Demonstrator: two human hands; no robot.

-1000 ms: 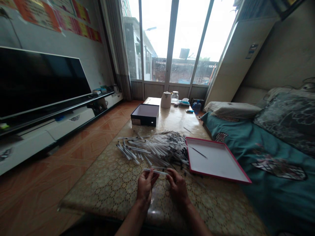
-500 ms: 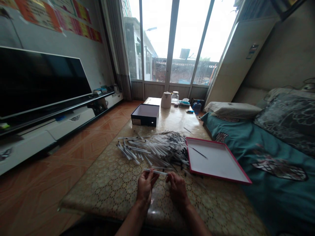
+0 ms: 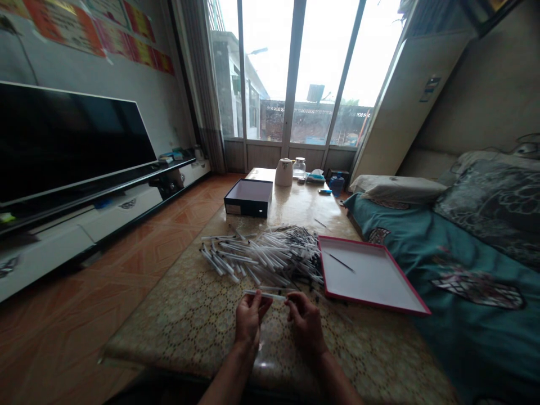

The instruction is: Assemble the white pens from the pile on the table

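Observation:
My left hand (image 3: 248,322) pinches a white pen barrel (image 3: 273,296) between thumb and fingers, holding it level above the near part of the table. The barrel's right end meets the curled fingertips of my right hand (image 3: 305,322), which are closed on it. Just beyond both hands lies a loose pile of white pen barrels (image 3: 265,253) with dark ends, mixed with thin dark pieces on its right side. One thin dark stick, like a pen refill (image 3: 342,262), rests in a shallow red-rimmed box lid (image 3: 379,275) to the right of the pile.
An open dark blue box (image 3: 247,208) stands behind the pile on the patterned table (image 3: 169,332). Farther back are a pale kettle (image 3: 284,172), a glass jar (image 3: 299,167) and a tissue pack (image 3: 315,176). A teal-covered sofa (image 3: 405,225) runs along the right.
My right hand's fingers have shifted slightly and opened a little around the barrel's right end. My left hand keeps its hold, and the pile looks unchanged.

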